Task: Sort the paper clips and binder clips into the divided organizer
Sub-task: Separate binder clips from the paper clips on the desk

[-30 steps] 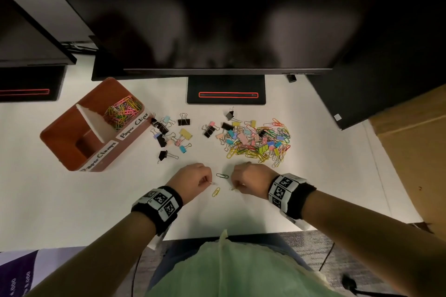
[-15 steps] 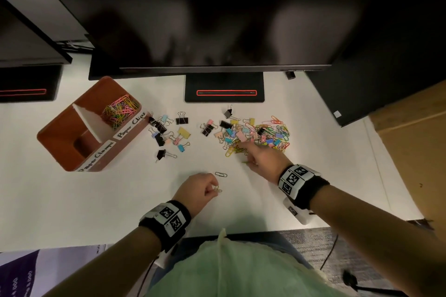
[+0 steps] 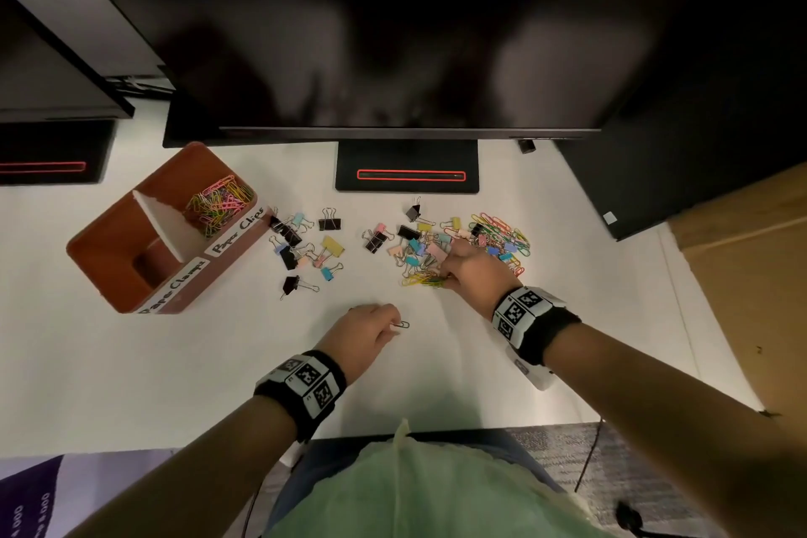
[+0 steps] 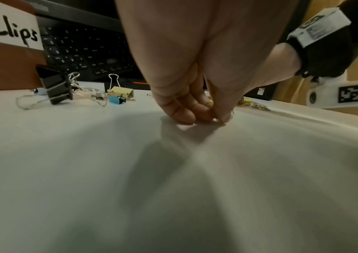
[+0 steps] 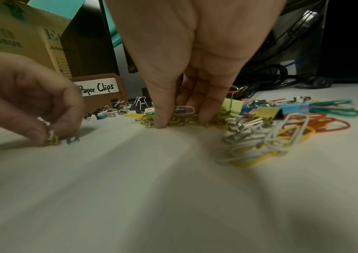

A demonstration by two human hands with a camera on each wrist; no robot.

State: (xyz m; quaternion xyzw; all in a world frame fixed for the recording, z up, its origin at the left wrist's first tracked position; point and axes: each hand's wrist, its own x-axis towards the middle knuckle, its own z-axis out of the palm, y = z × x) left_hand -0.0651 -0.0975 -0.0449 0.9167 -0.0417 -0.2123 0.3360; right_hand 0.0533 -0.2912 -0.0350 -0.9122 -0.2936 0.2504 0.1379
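Right hand (image 3: 469,264) pinches yellow paper clips (image 3: 425,280) at the mixed pile's near edge; left hand (image 3: 364,330) pinches a few clips on the table. Grab paper clips only, then drop into the organizer (image 3: 113,232) far left, "Paper Clips" side.

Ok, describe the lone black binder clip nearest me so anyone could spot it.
Start at the brown organizer on the desk's left. In the small cluster to its right, the black binder clip lies nearest you, alone, silver handles pointing right.
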